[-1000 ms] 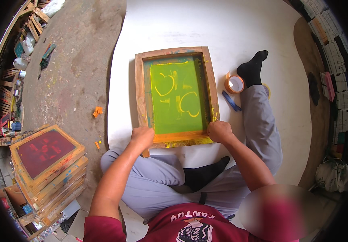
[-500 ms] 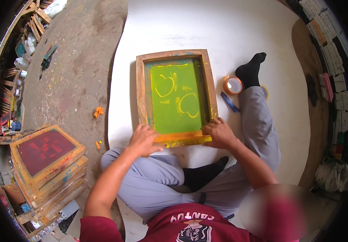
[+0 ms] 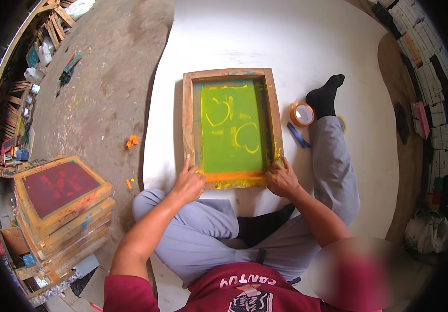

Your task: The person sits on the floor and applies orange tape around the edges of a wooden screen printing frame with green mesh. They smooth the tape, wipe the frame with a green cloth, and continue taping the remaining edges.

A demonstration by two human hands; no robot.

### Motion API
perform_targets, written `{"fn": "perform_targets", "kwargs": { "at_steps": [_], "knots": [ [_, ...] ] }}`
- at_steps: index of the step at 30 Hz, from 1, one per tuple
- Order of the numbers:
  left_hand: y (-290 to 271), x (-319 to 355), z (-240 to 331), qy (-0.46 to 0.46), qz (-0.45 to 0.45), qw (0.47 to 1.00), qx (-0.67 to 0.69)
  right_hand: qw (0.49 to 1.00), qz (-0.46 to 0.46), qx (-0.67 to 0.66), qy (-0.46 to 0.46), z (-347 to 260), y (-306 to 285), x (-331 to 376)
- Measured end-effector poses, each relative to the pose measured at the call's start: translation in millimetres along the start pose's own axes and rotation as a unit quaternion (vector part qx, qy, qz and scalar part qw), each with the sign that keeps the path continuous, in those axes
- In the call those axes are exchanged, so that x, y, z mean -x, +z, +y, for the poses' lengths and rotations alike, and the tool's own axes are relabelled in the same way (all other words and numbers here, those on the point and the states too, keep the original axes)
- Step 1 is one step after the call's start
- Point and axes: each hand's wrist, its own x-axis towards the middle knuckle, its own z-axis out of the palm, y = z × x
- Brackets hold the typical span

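Note:
A wooden screen printing frame (image 3: 187, 112) lies on the white sheet in front of my crossed legs. Its green mesh (image 3: 232, 151) carries two yellow heart outlines and smaller yellow marks. Orange tape (image 3: 237, 177) with yellow paint spots runs along the near end inside the wood. My left hand (image 3: 189, 182) grips the near left corner, its index finger stretched along the side rail. At the near right corner my right hand (image 3: 282, 178) holds the frame likewise, index finger pointing forward. The fingertips beneath the wood are hidden.
Right of the frame lie an orange tape roll (image 3: 302, 115) and a blue strip (image 3: 298, 135), close to my outstretched foot (image 3: 326, 93). A stack of wooden screens (image 3: 68, 208) stands at the left. Crumpled orange tape (image 3: 132, 142) lies on the concrete floor (image 3: 109, 93).
Both hands have shifted their hold on the near corners, and the index fingers now stretch forward along the side rails. The whole view has moved slightly; the frame stays flat on the sheet.

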Motion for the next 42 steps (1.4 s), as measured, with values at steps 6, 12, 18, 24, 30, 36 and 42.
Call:
{"fn": "perform_targets", "kwargs": {
  "at_steps": [6,12,18,24,30,36,42],
  "knots": [
    [7.4,-1.3,-3.8,0.001,-0.012,1.0,0.01,0.999,-0.04,-0.003,-0.01,2.0,5.4,-2.7],
    [-4.1,-3.0,25.1,-0.013,0.022,0.999,0.029,0.999,0.01,0.035,-0.014,-20.3,-7.2,-5.6],
    [37.1,-42.7,61.3,-0.004,0.134,0.984,0.118,0.999,0.01,-0.045,-0.007,-68.6,20.1,-32.6],
    [26.6,-29.3,44.8,-0.007,0.123,0.989,0.088,0.998,-0.008,-0.058,0.021,-52.4,21.9,-35.0],
    [32.5,2.3,0.7,0.008,0.122,0.984,0.127,0.995,0.05,-0.077,-0.027,-10.8,8.4,-3.8],
    [11.6,25.7,-21.9,-0.016,0.172,0.968,0.184,0.998,-0.016,-0.06,-0.014,-4.4,-29.5,-5.1],
    [3.5,21.6,-21.0,0.016,0.141,0.982,0.121,0.999,-0.009,-0.033,-0.035,1.5,-25.0,1.3]
  ]
}}
